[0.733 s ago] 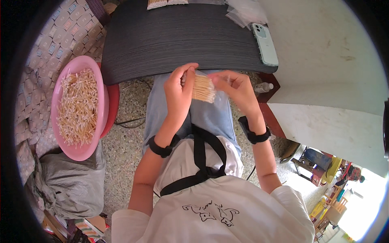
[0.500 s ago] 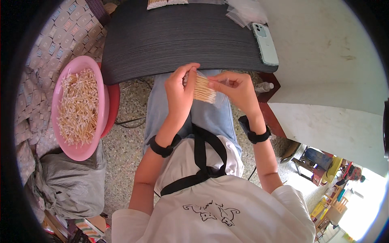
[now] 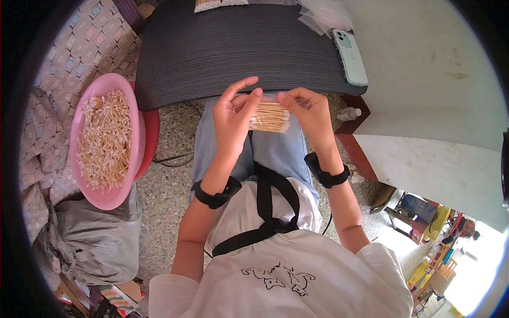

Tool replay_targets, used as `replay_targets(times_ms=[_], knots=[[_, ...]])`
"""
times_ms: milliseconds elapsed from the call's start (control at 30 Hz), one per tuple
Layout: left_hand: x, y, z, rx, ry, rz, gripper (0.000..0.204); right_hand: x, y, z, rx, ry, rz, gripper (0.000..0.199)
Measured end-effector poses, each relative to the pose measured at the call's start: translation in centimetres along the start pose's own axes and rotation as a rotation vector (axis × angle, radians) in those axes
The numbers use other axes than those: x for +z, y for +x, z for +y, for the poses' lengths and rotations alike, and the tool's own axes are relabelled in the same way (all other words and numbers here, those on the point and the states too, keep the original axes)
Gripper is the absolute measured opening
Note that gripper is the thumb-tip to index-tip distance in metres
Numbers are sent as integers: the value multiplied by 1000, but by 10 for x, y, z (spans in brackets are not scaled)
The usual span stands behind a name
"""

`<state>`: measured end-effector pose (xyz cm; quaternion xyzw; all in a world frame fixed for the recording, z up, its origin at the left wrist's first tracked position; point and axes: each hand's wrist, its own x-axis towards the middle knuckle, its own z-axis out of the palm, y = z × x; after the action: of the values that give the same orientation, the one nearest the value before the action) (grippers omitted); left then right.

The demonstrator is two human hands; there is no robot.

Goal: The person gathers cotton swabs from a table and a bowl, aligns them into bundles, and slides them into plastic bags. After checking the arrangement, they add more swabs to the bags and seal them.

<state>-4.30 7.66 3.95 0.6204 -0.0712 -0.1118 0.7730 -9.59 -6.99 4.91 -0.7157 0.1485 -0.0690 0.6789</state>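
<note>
One white shirt (image 3: 281, 262): closest of all, a black line drawing across it, a black strap (image 3: 266, 196) running down its front.
Wristbands (image 3: 216, 196): black, one around each forearm by the wrist.
Left hand (image 3: 228, 117): half closed, index finger up in the air, thumb and bent fingers on the left end of the packet (image 3: 269, 117).
Right hand (image 3: 315, 115): nearly closed, thumb and forefinger pinching the packet's upper right corner.
Packet: clear film full of swabs (image 3: 277, 126), sticks running from hand to hand, held over the lap just short of the table (image 3: 238, 50).
Jeans (image 3: 207, 140): pale blue, right below the packet.
Bowl (image 3: 138, 127): out left, pink, heaped with loose swabs, a red tub (image 3: 152, 140) showing beneath.
Grey bag (image 3: 98, 238): crumpled, beside the bowl.
Table: dark, finely grooved, beyond the hands.
Phone (image 3: 351, 58): pale, lens side up, on the table's right edge.
Clear bags (image 3: 324, 17): bunched past the phone.
Filled packs (image 3: 207, 5): two, at the table's far side, cut off by the picture's edge.
</note>
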Motion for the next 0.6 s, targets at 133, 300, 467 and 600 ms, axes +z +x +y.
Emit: replay_targets(times_ms=[133, 300, 467, 600], knots=[[-12, 3, 3, -343, -43, -119, 21, 5, 2, -4, -176, -233, 77, 17], [-13, 3, -9, -220, -76, -84, 21, 6, 6, -4, -153, -241, 57, 19], [-13, 12, -16, -76, -21, -103, 24, -4, 9, 2, 34, -24, -114, 15], [-7, 15, -21, -95, 1, -97, 26, -8, 20, 0, -11, -50, -66, 14]])
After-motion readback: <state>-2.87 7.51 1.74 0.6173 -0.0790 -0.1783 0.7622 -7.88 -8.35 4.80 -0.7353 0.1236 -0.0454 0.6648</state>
